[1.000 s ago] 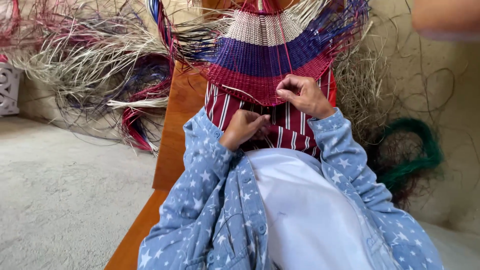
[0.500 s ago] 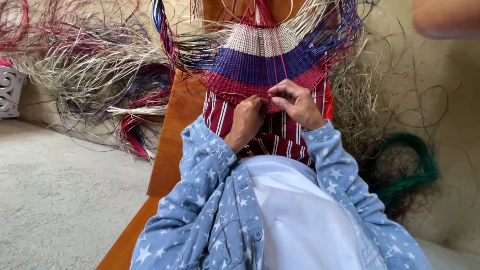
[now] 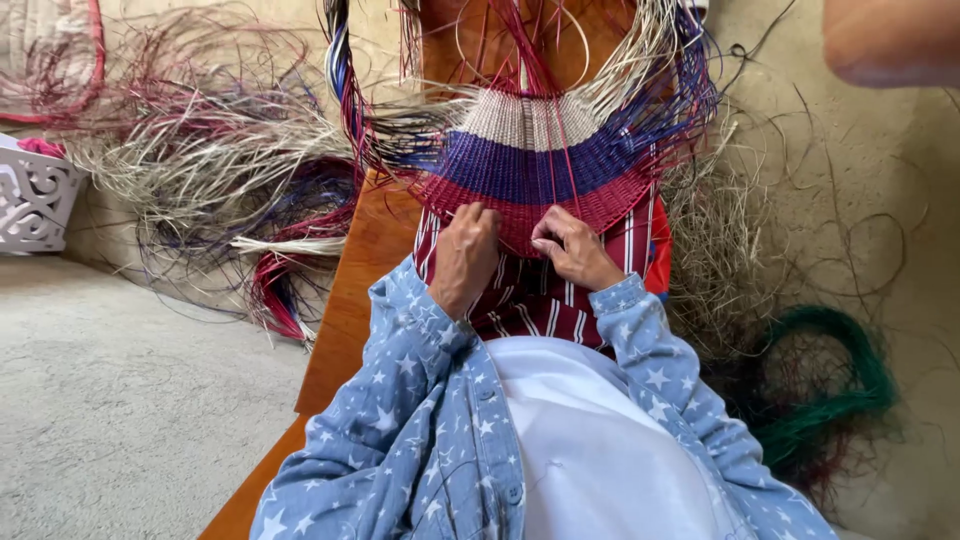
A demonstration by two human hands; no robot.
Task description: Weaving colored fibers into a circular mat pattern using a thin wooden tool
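The half-woven piece (image 3: pixel 545 165), banded cream, blue and red, lay on the wooden board (image 3: pixel 360 290) in front of the person. Both the left hand (image 3: pixel 463 258) and the right hand (image 3: pixel 572 247) had their grip pinched shut on strands at its lower red edge. It looked light, springy and easily frayed; best held at the tight woven edge, not by the loose fibre ends (image 3: pixel 215 165) left of it.

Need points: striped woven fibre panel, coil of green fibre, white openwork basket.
Red, blue and cream striped woven fibre panel (image 3: pixel 545 160): head view, on the blue band.
Coil of green fibre (image 3: pixel 835 400): head view, on the coil's right arc.
White openwork plastic basket (image 3: pixel 35 200): head view, on its side wall.
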